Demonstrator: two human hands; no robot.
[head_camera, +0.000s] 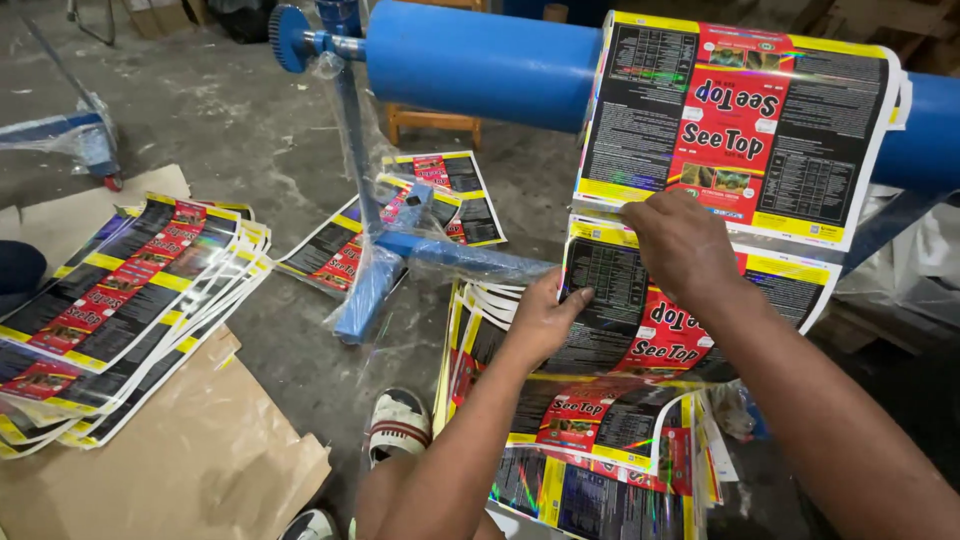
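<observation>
Film (700, 330) hangs lengthwise from the roller (480, 62) towards the person. Right hand (682, 243) pinches it higher up; left hand (545, 318), nearer, grips its edge.

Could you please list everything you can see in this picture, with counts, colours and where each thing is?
blue roller: one, blue, across the top on a stand.
printed film web: one, glossy black, red and yellow, draped over the roller and running down to the hands.
heap of film: one, same print, piled on the floor below the hands.
stack of sheets: one fanned pile, same print, left on brown cardboard.
loose sheets: a few, same print, behind the stand.
blue stand frame: one, wrapped in clear plastic, centre.
sandal: one, white, bottom centre.
left hand: on the film.
right hand: gripping the film's edge.
</observation>
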